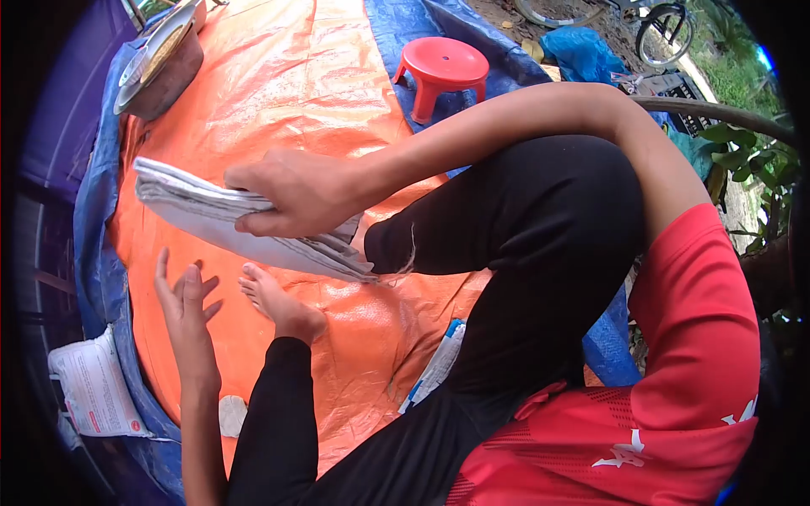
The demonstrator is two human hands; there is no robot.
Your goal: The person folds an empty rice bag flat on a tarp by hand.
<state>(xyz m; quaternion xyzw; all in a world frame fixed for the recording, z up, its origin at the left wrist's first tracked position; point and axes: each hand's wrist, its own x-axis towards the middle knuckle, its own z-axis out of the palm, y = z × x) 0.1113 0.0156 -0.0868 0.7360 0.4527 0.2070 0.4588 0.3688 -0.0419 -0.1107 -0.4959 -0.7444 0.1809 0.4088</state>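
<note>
A folded stack of whitish cloth or sacking (211, 221) is gripped near its middle by my right hand (299, 192), thumb on one side and fingers on the other. The stack hangs over the orange tarp (278, 93), with loose threads at its right end near my black trouser leg. Below the stack's left part, my left hand (187, 295) is raised with its fingers spread and holds nothing. My bare foot (274, 302) rests on the tarp just right of that hand.
A red stool (443, 63) stands at the top on blue tarp. At the upper left is a basin (169, 80) with dishes. A printed white bag (94, 386) lies at the left edge; a flat blue-and-white packet (434, 367) lies between my legs. Bicycle wheels (665, 35) show beyond.
</note>
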